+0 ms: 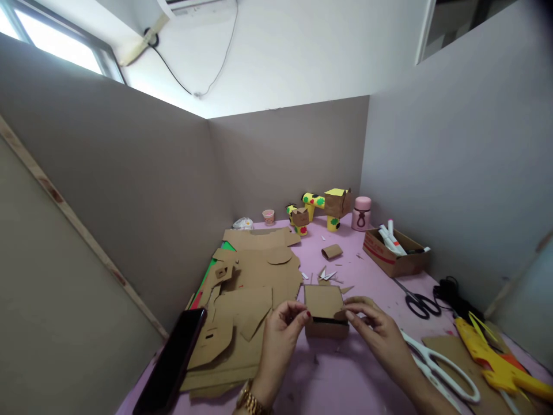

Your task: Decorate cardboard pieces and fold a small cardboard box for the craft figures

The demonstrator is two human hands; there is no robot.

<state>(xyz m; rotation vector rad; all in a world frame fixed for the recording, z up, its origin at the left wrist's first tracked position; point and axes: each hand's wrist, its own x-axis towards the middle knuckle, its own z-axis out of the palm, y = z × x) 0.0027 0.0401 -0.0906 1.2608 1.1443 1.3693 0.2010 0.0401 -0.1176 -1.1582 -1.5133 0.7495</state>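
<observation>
A small cardboard box (327, 331) sits on the table in front of me. Over its top lies a square cardboard piece (324, 301), with a dark gap showing along the near edge between piece and box. My left hand (280, 334) has thumb and fingers closed at the left edge of the square. At its right near corner, my right hand (375, 328) pinches with thumb and fingertips. Small paper and cardboard scraps (327, 275) lie just beyond the box.
Cut cardboard sheets (246, 300) and a black phone (173, 360) lie left. On the right are white scissors (444, 369), black scissors (417, 302), a yellow glue gun (488, 357) and a marker box (393, 259). Yellow cardboard animal figures (337, 204) and a pink bottle (362, 213) stand behind.
</observation>
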